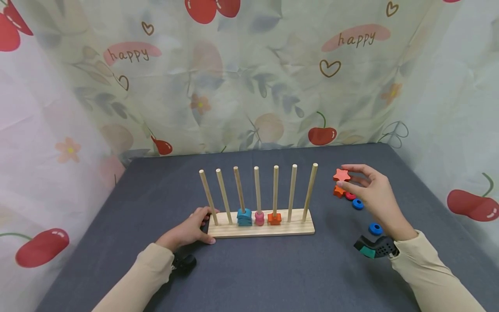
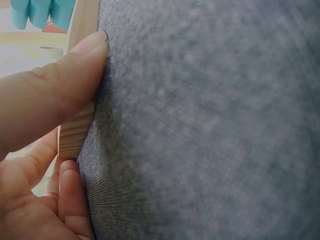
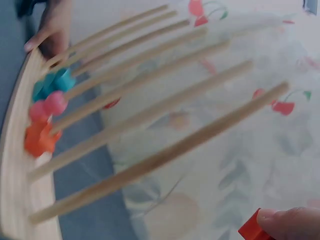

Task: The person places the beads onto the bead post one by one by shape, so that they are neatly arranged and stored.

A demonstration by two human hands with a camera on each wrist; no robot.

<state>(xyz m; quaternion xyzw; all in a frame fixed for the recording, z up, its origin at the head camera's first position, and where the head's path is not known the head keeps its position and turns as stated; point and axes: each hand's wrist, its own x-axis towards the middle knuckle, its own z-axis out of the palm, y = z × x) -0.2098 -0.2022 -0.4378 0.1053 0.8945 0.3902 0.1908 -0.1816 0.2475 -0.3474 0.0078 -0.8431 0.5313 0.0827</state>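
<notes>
My left hand (image 1: 189, 226) grips the left end of a wooden base (image 1: 261, 229) that carries several upright pegs. In the left wrist view, the thumb (image 2: 60, 90) presses along the base's edge (image 2: 77, 132). Blue pieces (image 1: 244, 217), pink pieces (image 1: 259, 218) and an orange star piece (image 1: 274, 219) sit low on three middle pegs. Off the base's right side, my right hand (image 1: 370, 190) pinches an orange-red star (image 1: 341, 175) between thumb and fingers, above the loose pieces. The right wrist view shows part of that star (image 3: 254, 227) at its lower edge.
Under and beside the right hand lie another orange star (image 1: 338, 191), a red ring (image 1: 350, 196) and a blue ring (image 1: 358, 204). A second blue ring (image 1: 375, 229) lies nearer the right wrist. A printed curtain (image 1: 249, 78) stands behind the dark table (image 1: 273, 268).
</notes>
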